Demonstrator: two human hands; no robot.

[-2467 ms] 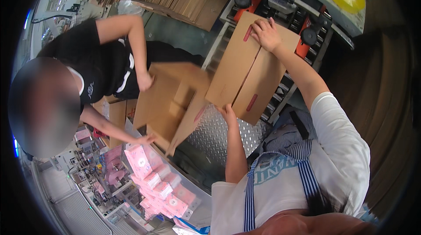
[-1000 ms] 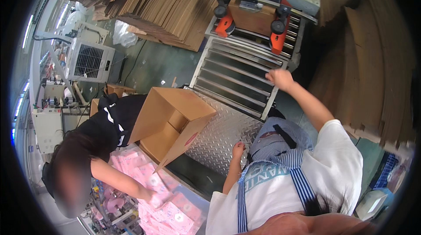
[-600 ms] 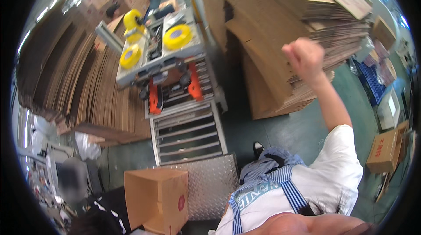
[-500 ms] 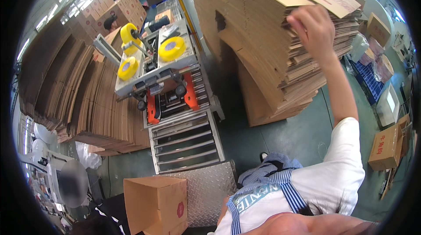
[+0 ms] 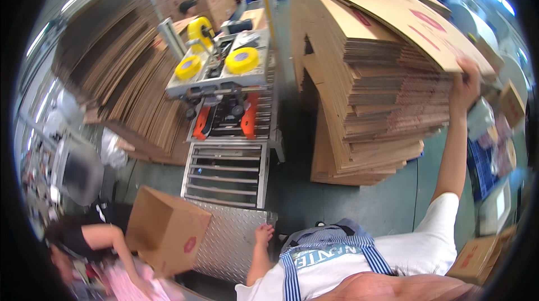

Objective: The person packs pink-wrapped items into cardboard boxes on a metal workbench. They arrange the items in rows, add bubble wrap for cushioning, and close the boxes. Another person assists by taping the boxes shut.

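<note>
My right hand (image 5: 467, 83) is closed on the near right corner of a flattened cardboard box (image 5: 418, 20). That box lies skewed on top of a tall stack of flattened boxes (image 5: 373, 96), with its corner jutting past the stack's side. My left hand (image 5: 264, 233) is by the right edge of a diamond-patterned metal plate (image 5: 227, 239). Its fingers are loosely bent and nothing shows in them. An opened-out box (image 5: 168, 231) with a red mark rests tilted on the plate's left part, its open end facing left.
A roller conveyor (image 5: 224, 175) runs from the plate to a taping machine (image 5: 216, 85) with yellow tape rolls. More flattened boxes (image 5: 129, 88) are stacked left of it. A co-worker's arm (image 5: 115, 239) is beside the opened-out box. A carton (image 5: 474, 256) stands at lower right.
My right hand has moved from above the stack to the top box's corner and gripped it. My left hand and a co-worker have come into view. The whole view has shifted.
</note>
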